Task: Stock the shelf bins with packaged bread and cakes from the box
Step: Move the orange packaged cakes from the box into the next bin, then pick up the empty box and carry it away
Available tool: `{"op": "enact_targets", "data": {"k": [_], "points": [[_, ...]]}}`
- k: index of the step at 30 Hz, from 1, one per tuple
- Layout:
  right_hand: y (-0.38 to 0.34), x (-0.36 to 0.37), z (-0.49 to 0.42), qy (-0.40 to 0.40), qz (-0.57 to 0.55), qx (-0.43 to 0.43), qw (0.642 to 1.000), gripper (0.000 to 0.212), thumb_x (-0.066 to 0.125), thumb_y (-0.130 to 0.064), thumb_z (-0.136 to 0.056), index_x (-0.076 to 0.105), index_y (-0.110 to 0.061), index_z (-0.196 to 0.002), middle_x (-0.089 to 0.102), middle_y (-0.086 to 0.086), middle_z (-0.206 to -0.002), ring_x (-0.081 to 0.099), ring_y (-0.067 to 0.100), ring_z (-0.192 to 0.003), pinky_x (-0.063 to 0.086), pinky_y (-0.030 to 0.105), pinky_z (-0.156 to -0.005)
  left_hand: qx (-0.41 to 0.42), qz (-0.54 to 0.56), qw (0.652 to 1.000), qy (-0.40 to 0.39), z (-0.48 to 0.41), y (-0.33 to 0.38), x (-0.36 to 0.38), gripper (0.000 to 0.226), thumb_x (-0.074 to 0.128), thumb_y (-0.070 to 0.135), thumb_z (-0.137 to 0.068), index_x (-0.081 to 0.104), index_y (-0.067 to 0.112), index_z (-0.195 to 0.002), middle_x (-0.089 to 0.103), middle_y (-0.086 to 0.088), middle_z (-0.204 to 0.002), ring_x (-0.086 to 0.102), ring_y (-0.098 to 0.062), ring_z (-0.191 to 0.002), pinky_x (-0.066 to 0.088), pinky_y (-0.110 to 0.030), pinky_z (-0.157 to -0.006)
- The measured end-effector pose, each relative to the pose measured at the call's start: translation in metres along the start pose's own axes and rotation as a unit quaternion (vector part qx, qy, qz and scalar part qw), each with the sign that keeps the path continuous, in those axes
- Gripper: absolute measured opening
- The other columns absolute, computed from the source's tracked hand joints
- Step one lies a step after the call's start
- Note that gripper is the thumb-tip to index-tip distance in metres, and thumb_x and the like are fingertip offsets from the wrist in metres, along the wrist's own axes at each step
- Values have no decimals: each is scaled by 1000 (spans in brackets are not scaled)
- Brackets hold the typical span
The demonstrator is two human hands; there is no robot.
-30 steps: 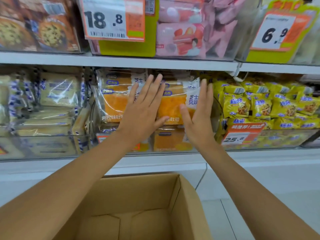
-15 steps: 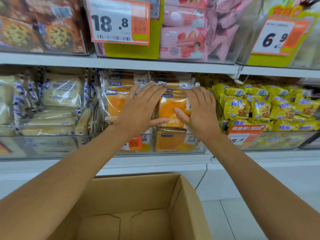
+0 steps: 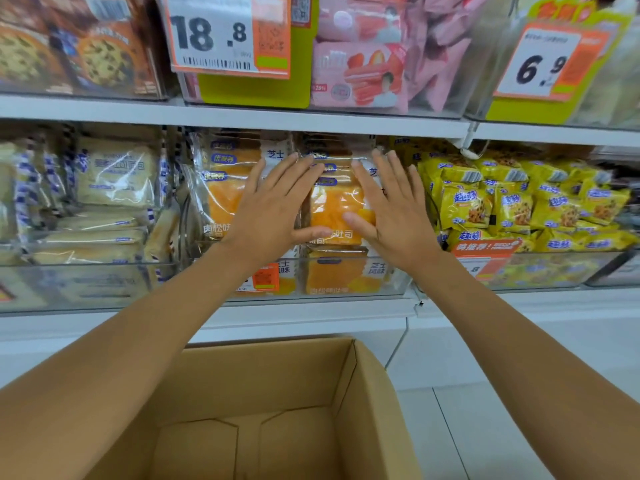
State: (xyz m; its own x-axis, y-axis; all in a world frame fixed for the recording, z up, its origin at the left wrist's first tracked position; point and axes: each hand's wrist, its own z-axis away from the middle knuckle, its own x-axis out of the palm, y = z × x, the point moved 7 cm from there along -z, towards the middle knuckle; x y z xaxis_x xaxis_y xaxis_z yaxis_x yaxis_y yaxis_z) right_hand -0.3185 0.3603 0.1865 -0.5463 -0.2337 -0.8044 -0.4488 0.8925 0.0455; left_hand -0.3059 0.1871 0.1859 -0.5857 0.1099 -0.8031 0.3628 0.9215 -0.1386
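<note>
Here the packs of orange bread (image 3: pixel 332 209) stand on edge in the middle clear bin (image 3: pixel 398 282) of the lower shelf row, stacked in two layers, the lower one showing through the bin's front wall. The left hand (image 3: pixel 273 206) lies flat against the upper packs, fingers straight and slightly spread, gripping nothing. The right hand (image 3: pixel 391 209) lies flat just beside it in the same way, released, fingers straight and pointing up and to the left. The two thumbs point toward each other across the face of one pack, close but apart. An orange label (image 3: pixel 265 277) sits on the bin's front, below the left wrist.

Under the forearms stands an open cardboard box (image 3: pixel 277 382), its folded bottom flaps in view. To the left of the orange bread, another bin holds pale bread packs (image 3: pixel 114 174) with blue print. To the right, a bin is heaped with yellow snack bags (image 3: pixel 519 202) and carries an orange tag (image 3: pixel 485 254) on its front. A white shelf edge (image 3: pixel 311 119) runs above. On the upper row are cookie packs (image 3: pixel 69 53), a price card reading 18.8 (image 3: pixel 225 32), pink packs (image 3: pixel 360 74) and a price card reading 6.9 (image 3: pixel 543 64).
</note>
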Motion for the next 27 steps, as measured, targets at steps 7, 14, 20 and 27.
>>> {"op": "enact_targets", "data": {"k": [7, 14, 20, 27], "points": [[-19, -17, 21, 50, 53, -12, 997, 72, 32, -66, -94, 31, -23, -151, 23, 14, -159, 17, 30, -148, 10, 51, -118, -47, 29, 998, 5, 22, 3, -13, 92, 32, 76, -85, 19, 20, -157, 21, -8, -163, 20, -23, -150, 12, -48, -122], [-62, -20, 82, 36, -26, 7, 999, 54, 51, -45, -93, 51, -16, -138, 44, 15, -145, 38, 32, -134, 25, 47, -112, -116, 110, 987, -6, 74, 6, -28, 66, 57, 56, -89, 48, 17, -142, 44, -7, -149, 41, -29, -137, 27, -45, -111], [-104, -14, 201, -160, -130, 83, 975, 47, 61, -35, -93, 55, -13, -134, 55, 8, -134, 51, 29, -123, 36, 41, -105, -193, 161, 959, -129, 196, 7, -59, 64, 55, 54, -92, 41, 21, -146, 42, -2, -150, 37, -24, -138, 28, -45, -112], [-102, -9, 343, -312, -85, 215, 921, 67, 50, -56, -93, 33, -22, -148, 29, 7, -155, 32, 28, -139, 34, 41, -112, -380, 90, 873, -293, 431, -55, -70, 79, 28, 62, -93, 4, 24, -158, 7, -8, -165, 11, -34, -151, 21, -62, -113]]}}
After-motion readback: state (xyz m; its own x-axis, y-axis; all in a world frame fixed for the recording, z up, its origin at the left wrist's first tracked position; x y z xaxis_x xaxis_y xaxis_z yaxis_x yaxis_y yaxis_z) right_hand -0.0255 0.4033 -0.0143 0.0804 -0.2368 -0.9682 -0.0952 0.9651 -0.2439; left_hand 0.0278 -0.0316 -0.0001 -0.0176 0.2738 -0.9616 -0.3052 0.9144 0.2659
